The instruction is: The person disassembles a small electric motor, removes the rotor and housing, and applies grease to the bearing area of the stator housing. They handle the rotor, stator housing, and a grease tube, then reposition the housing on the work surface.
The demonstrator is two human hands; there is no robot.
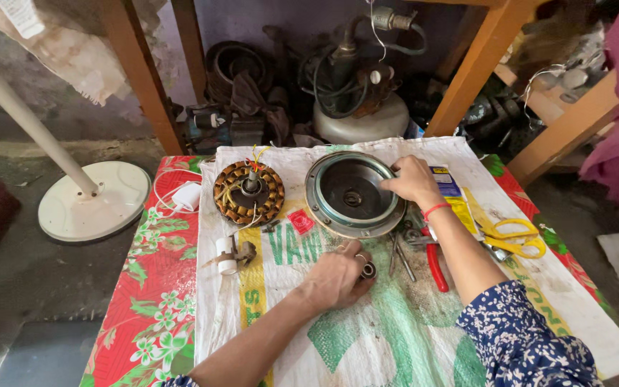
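Note:
My left hand [338, 274] rests on the printed white sack [395, 337], its fingers closed on a small round metal bearing [368, 270]. A ring sits on one finger. My right hand [413, 180] grips the right rim of a round metal motor cover [352, 193], which lies open side up. Left of the cover lies a stator with copper windings [248, 192] and loose coloured wires. A red thread circles my right wrist.
Red-handled pliers [436, 266], metal tools [400, 252] and yellow scissors [516, 238] lie by my right forearm. A white capacitor [224, 255] and white plug with cord [188, 196] lie at left. A fan stand base [94, 201] is on the floor; motor parts clutter the wooden-legged shelf behind.

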